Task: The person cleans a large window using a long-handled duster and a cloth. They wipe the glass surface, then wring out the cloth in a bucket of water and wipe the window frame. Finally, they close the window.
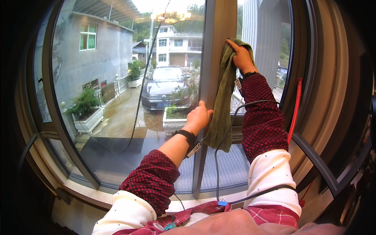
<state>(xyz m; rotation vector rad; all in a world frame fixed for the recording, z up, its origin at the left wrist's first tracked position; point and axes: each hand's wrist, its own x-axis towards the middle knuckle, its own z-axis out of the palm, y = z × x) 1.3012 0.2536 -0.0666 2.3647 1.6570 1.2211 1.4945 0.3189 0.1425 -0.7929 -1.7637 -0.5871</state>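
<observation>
A green cloth [221,117] hangs down along the brown window mullion [228,17]. My right hand [243,57] grips its upper end, with the index finger stretched against the mullion. Lower and to the left, my left hand [199,116] is at the mullion's left edge beside the large window pane [117,88]. Its index finger points up and its thumb points right; whether it presses on the frame and how the other fingers lie cannot be told. Both wrists wear black bands with small printed tags, and both forearms have red-and-black sleeve covers.
A black cable [217,164] runs past the cloth and around my right sleeve. At the right, a red-handled tool [295,108] stands by the frame, near an opened window sash [317,161]. The windowsill [211,194] runs below. A parked car [164,88] and planters are outside.
</observation>
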